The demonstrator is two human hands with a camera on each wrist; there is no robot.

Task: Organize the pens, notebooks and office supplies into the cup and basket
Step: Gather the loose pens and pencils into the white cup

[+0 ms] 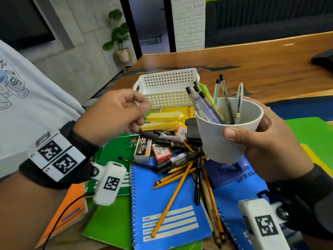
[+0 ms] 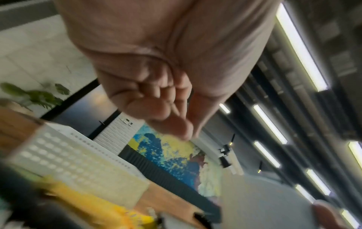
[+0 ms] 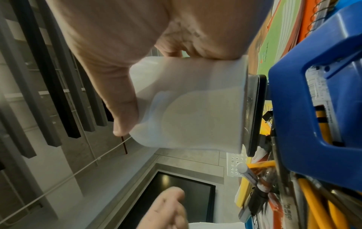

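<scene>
Wrist cameras are sitting closest, strapped on both forearms. At three o'clock the right hand (image 1: 266, 139) is gripping the white cup (image 1: 227, 130) aloft, tilted toward the left hand (image 1: 117, 114), probably to take more pens. That hand is hovering at nine o'clock, fingers loosely curled, grasping nothing. Pens are leaning against the cup's rim; pencils (image 1: 180, 181) are lying scattered over notebooks (image 1: 167, 210) at six; the basket (image 1: 167, 89) is waiting at twelve.

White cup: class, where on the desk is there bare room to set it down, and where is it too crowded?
Bare wooden table lies behind and right of the white basket. The basket itself looks empty. Crowded: the pile of pencils and markers on the blue notebook, below the white cup gripped by the right hand.
</scene>
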